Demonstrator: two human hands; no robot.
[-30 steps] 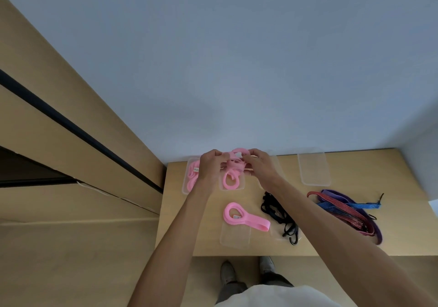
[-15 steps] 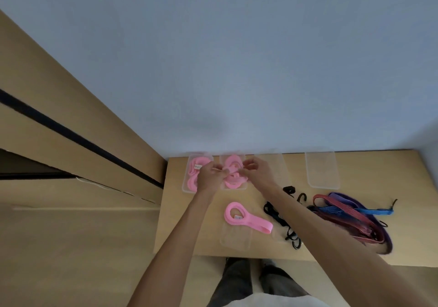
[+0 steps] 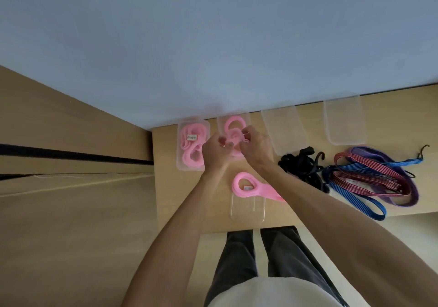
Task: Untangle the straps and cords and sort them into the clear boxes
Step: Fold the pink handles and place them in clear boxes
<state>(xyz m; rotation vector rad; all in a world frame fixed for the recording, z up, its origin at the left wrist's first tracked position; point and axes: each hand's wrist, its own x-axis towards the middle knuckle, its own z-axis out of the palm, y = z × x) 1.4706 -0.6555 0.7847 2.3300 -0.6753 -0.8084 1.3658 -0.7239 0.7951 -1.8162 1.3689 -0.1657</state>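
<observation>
**Both hands at the second clear box, pink strap in grip**

The left hand (image 3: pixel 214 151) and right hand (image 3: pixel 257 146) meet at centre frame, over the second clear box (image 3: pixel 233 123) from the left along the wall edge of the wooden surface (image 3: pixel 166 200). The fingers of both hands are curled together on the pink strap (image 3: pixel 233 126) lying in that box; the exact contact points are partly hidden by the hands.

Just left of it, the first clear box (image 3: pixel 193 149) holds a coiled pink strap bundle (image 3: pixel 192 140) with a small white label. To the right, the third clear box (image 3: pixel 284 128) and the fourth clear box (image 3: pixel 344 120) show no contents.

Below the hands, a looped pink strap (image 3: pixel 246 188) rests partly on a clear lid (image 3: pixel 247 209) near the front edge of the surface. A tangle of black cords (image 3: pixel 303 164) lies right of centre. Further right, touching it, a mixed pile of red, blue and purple straps (image 3: pixel 369 178) spreads toward the right edge of the frame.
</observation>
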